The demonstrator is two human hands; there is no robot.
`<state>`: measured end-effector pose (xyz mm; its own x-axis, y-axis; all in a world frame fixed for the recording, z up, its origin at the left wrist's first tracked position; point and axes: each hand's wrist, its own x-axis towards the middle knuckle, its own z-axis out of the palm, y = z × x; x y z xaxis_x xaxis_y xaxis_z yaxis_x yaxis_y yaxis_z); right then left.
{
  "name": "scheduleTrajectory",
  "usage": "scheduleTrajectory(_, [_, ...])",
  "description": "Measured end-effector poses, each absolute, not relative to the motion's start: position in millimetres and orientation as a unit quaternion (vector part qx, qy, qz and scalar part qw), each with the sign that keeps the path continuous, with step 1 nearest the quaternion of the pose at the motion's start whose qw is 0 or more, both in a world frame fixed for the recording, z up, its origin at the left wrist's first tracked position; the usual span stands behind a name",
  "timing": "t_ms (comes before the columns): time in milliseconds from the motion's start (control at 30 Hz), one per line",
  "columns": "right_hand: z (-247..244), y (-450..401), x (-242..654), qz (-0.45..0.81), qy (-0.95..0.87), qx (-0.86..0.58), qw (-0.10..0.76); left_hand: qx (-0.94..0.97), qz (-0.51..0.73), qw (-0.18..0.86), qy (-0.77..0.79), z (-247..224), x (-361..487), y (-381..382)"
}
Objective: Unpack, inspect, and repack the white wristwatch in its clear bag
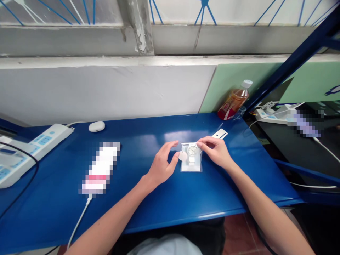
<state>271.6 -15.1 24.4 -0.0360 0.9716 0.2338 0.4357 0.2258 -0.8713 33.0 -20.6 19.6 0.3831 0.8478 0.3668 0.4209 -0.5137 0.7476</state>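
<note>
A clear plastic bag with a wristwatch inside lies on the blue desk. My right hand pinches the top right corner of the bag between thumb and fingers. At the bag's left edge my left hand is open, its thumb and forefinger apart. A small round whitish disc shows by the left thumb tip; I cannot tell whether it is inside the bag or on it. Just behind my right hand is a white card with a dark slot, partly covered by the fingers.
A blurred-out phone with a white cable lies on the left. Further left is a white power strip, and a white earbud case sits at the back. A drink bottle leans near the blue metal post.
</note>
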Motion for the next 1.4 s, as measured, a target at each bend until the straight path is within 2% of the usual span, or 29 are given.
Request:
scheduleTrajectory(500, [12, -15, 274, 0.150, -0.781, -0.525, 0.304, 0.878, 0.195, 0.215, 0.381, 14, 32, -22])
scheduleTrajectory(600, [23, -19, 279, 0.170, -0.821, -0.463, 0.287, 0.881, 0.182, 0.209, 0.383, 14, 31, -21])
scheduleTrajectory(733, [33, -25, 282, 0.241, -0.857, -0.400, 0.219, 0.881, 0.181, 0.200, 0.389, 15, 28, -18])
scheduleTrajectory(967, [19, -24, 275, 0.217, -0.850, -0.431, 0.210, 0.875, 0.193, 0.204, 0.395, 14, 17, -7])
scheduleTrajectory(1400, [24, -25, 288, 0.216, -0.857, -0.442, 0.156, 0.889, 0.119, 0.196, 0.397, 16, 14, -6])
